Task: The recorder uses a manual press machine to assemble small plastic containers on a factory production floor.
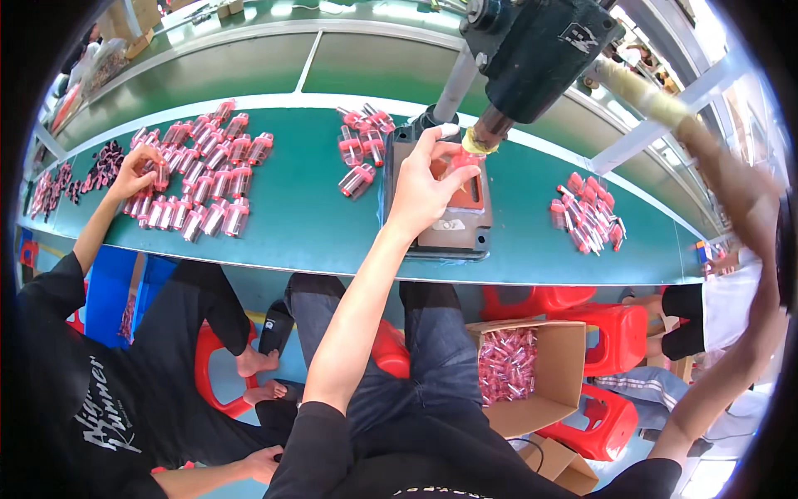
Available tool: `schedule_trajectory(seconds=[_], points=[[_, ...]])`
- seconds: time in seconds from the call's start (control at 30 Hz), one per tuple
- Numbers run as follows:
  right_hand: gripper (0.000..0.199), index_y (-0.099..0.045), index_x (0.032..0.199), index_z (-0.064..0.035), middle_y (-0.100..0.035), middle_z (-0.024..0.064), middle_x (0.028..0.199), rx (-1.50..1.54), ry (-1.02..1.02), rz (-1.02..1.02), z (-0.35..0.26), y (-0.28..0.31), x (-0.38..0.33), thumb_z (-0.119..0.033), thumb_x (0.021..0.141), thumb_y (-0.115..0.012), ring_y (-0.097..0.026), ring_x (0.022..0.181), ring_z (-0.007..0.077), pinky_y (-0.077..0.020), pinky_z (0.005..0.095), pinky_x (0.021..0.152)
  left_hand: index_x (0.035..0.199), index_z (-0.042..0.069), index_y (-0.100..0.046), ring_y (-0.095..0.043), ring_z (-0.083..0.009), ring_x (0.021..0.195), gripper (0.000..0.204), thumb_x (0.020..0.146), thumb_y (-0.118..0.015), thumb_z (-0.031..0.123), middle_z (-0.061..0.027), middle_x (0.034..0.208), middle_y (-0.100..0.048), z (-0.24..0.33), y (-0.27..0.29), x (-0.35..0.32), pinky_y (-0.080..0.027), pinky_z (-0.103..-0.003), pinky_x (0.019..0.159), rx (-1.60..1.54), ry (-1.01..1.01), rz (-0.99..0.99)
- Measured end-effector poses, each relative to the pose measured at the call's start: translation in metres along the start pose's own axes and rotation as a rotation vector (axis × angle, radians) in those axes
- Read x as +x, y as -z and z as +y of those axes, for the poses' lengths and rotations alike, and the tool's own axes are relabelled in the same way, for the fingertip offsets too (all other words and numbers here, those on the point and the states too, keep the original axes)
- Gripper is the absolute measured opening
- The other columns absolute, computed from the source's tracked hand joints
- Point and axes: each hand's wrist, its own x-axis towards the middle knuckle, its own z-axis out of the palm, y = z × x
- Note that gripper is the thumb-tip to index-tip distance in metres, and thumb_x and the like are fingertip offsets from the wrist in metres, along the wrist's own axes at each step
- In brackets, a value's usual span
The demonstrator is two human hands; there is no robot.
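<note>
My left hand (pixel 427 181) is closed, thumb and fingertips pinching a small pink plastic piece (pixel 470 158) upright under the ram (pixel 496 125) of a dark green hand press (pixel 544 58). The piece's lower part is partly hidden by my thumb. Below it lies the press base (pixel 449 241) with an orange-brown plate. My right arm reaches up at the far right, and my right hand (pixel 702 150), smeared by motion, meets the end of the press lever (pixel 636 87), wrapped in yellowish tape. Its separate fingers do not show. A small group of pink-and-clear cylinders (pixel 357 180) lies left of the press.
Right of the press sits a pile of pink-and-white pieces (pixel 588 214). At left, a co-worker's hand (pixel 137 173) touches a large group of pink-and-clear cylinders (pixel 218 185). A carton (pixel 557 366) of pink pieces stands below the green table (pixel 307 224), near red stools (pixel 615 333).
</note>
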Motion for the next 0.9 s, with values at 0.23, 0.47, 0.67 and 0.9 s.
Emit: schedule_trajectory(seconds=[0.23,0.47,0.67,0.9], points=[[0.067,-0.051,0.133,-0.0004,-0.063,0.0065,0.097,0.63,-0.791,-0.193,0.004,-0.111,-0.021,-0.006,0.069,-0.069,-0.062,0.079,0.0124,-0.0499,0.0249,0.066,0.126,-0.001,-0.048,-0.067,-0.0166,0.081,0.057,0.08,-0.079,0.012,-0.0112,0.099,-0.071,-0.005,0.029,-0.014,-0.052,-0.029,0.074,0.074,0.042,0.013],[0.039,-0.058,0.114,-0.0012,-0.06,0.0046,0.084,0.662,-0.754,0.293,0.052,-0.234,-0.038,-0.015,0.081,-0.074,-0.059,0.062,0.0108,-0.0472,0.0247,0.053,0.126,0.0,-0.05,-0.062,-0.0099,0.077,0.055,0.079,-0.077,0.008,-0.0073,0.096,-0.07,0.003,0.01,-0.006,-0.048,-0.027,0.073,0.078,0.058,-0.033],[0.052,-0.054,0.119,0.0013,-0.056,0.0017,0.075,0.586,-0.732,-0.2,0.025,-0.155,-0.019,-0.028,0.08,-0.073,-0.054,0.056,0.0093,-0.0438,0.0236,0.049,0.127,0.0,-0.048,-0.068,-0.0191,0.083,0.059,0.077,-0.078,0.008,-0.013,0.097,-0.071,-0.02,0.04,-0.018,-0.052,-0.032,0.078,0.198,0.072,0.006],[0.044,-0.057,0.119,0.0016,-0.063,0.0065,0.089,0.451,-0.514,0.377,0.055,-0.233,-0.034,-0.022,0.084,-0.071,-0.06,0.078,0.0144,-0.0486,0.0281,0.072,0.129,-0.002,-0.048,-0.066,-0.0178,0.08,0.061,0.077,-0.077,0.008,-0.0127,0.096,-0.07,0.001,0.012,-0.009,-0.052,-0.031,0.078,0.161,0.057,-0.027]])
